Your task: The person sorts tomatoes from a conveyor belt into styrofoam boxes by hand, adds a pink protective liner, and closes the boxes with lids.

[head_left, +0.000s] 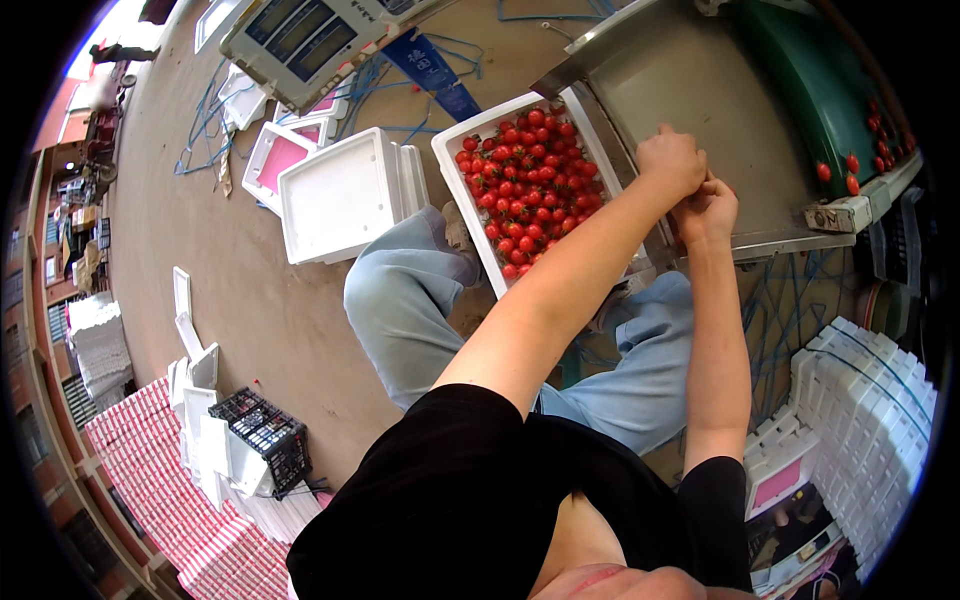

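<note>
My left hand (671, 162) and my right hand (707, 211) meet over the near left part of a metal tray (690, 90). The left one is curled closed, its fingertips turned away from view. Right beside it, the fingers of the other hand are bent and pressed together. Whatever may be between them is hidden or too small to name. Left of my hands stands a white foam box (450, 160) filled with small red cherry tomatoes (525, 180), some with green stems. My left forearm passes over its near right corner.
A green chute (800, 80) with a few tomatoes (852, 184) borders the tray on the right. A scale display (310, 45) stands at the far left. White foam boxes (335, 195) lie left of my knees; more are stacked (865, 420) at the near right. A black crate (262, 438) sits at left.
</note>
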A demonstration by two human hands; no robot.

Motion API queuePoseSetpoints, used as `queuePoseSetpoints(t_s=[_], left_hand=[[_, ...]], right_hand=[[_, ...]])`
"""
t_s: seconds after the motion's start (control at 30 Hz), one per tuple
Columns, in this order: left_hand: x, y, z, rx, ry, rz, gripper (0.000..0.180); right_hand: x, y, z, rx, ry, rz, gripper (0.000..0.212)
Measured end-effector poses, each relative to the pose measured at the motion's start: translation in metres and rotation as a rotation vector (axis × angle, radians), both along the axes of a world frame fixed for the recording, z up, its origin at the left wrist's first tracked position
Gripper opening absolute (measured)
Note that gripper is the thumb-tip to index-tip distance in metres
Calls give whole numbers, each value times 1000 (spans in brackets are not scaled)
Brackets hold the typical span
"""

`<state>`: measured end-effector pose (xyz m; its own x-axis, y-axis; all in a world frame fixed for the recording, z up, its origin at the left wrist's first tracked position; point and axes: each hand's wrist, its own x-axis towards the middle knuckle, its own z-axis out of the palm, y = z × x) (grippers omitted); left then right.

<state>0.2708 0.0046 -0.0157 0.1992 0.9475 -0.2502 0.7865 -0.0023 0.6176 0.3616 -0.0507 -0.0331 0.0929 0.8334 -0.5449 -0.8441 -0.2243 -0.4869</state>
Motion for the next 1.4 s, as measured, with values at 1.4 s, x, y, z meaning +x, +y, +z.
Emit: queuePoseSetpoints(t_s=[1.4], left_hand=[[-209, -81, -8, 452, -415, 339, 38]], right_hand=[[20, -17, 69, -216, -2155, 1149, 61]])
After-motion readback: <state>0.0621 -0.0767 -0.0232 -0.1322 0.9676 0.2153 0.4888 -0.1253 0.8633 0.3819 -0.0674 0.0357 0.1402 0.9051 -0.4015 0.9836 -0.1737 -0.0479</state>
